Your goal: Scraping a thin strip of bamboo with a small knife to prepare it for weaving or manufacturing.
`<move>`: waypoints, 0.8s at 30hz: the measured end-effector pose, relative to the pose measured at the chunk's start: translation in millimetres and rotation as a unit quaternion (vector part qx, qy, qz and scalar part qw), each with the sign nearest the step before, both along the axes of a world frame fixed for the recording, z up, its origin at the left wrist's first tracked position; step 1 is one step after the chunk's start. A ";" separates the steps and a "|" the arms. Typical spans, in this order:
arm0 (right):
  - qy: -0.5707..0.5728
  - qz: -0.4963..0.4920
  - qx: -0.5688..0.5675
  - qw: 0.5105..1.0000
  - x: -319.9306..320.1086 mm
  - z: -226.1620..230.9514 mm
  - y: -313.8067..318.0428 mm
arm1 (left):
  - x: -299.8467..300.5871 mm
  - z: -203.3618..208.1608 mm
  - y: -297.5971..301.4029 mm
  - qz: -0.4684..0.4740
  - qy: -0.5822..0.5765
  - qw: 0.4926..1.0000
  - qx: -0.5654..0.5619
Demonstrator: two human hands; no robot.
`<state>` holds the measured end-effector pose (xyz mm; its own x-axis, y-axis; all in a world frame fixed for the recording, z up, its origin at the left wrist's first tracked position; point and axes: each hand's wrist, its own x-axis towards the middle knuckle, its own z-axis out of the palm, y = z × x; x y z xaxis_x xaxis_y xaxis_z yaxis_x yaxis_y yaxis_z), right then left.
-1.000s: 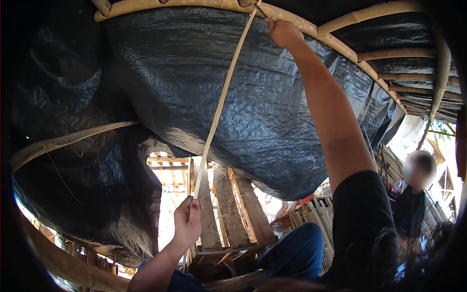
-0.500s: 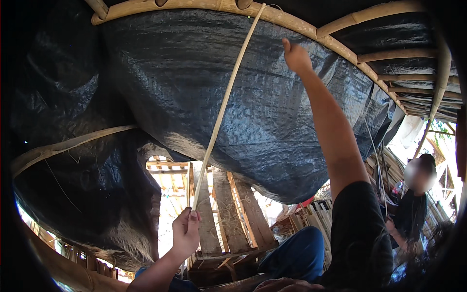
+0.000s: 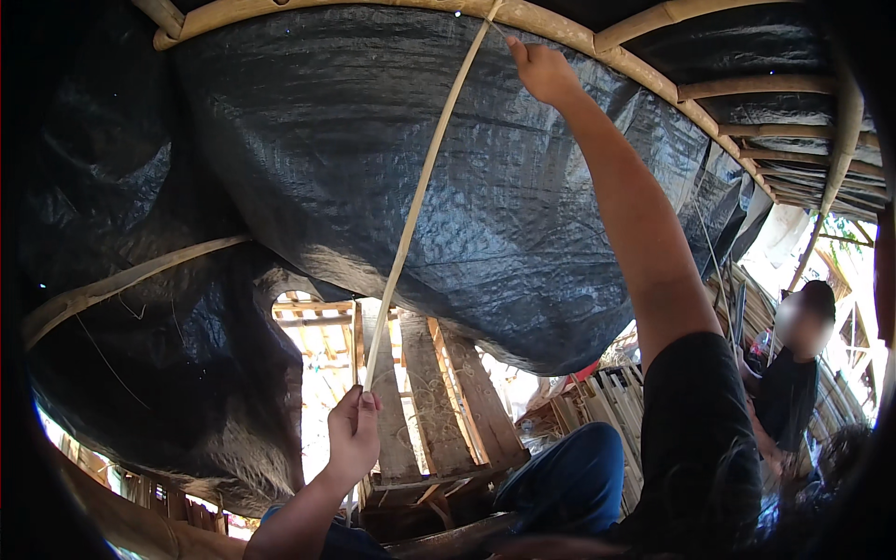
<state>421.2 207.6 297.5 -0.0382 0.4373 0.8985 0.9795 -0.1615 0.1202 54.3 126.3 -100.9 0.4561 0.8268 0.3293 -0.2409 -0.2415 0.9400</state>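
A long, pale bamboo strip (image 3: 420, 201) slants up from lower centre to the bamboo beam overhead. My left hand (image 3: 353, 434) is closed around its lower end, thumb pressed on top. My right arm is stretched high. Its hand (image 3: 544, 75) is closed, thumb and finger pinching a thin sliver (image 3: 497, 30) beside the upper end of the strip. Whether that sliver is joined to the strip is too small to tell. Behind the strip hangs a black plastic tarp (image 3: 317, 140), sagging in folds.
A curved bamboo beam (image 3: 364, 9) and roof poles (image 3: 756, 86) run overhead. Wooden planks (image 3: 434, 425) stand below the tarp, near my bent knee (image 3: 569, 476) in blue jeans. At right, another person in a dark shirt (image 3: 789, 401) is beside stacked bamboo slats (image 3: 607, 401).
My right hand has moved up and left to the upper end of the strip and now pinches the thin sliver. My left hand keeps its hold. The whole view has shifted slightly.
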 end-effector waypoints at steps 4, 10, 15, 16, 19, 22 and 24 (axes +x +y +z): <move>0.016 -0.056 -0.022 0.998 -5.2 8.6 3.1 | -0.3 1.9 1.4 0.004 -0.015 1.000 -0.007; -0.028 0.062 0.102 0.992 16.5 18.0 22.1 | -2.2 4.5 -0.7 -0.008 -0.023 1.000 0.005; 0.060 -0.068 0.069 0.994 66.9 43.8 25.9 | -2.3 -4.6 -2.9 -0.008 0.003 1.000 -0.010; 0.047 -0.055 0.083 0.994 51.4 38.2 26.5 | -8.7 -5.0 -1.2 0.001 0.004 1.000 -0.011; 0.085 -0.049 0.081 0.992 51.3 23.5 7.9 | -14.1 -7.0 5.4 0.001 -0.032 0.999 -0.039; 0.102 -0.015 0.104 0.989 30.6 -1.8 4.8 | -15.9 -3.1 7.2 -0.003 -0.041 0.998 -0.046; 0.081 0.019 0.118 0.989 12.0 -12.4 0.4 | -11.0 -3.1 9.6 -0.008 -0.045 0.998 -0.042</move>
<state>433.1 208.0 285.1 0.1020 0.2149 0.9713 0.9888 -0.1285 -0.0754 43.3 136.0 -104.1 0.4410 0.8460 0.2998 -0.3288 -0.1585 0.9310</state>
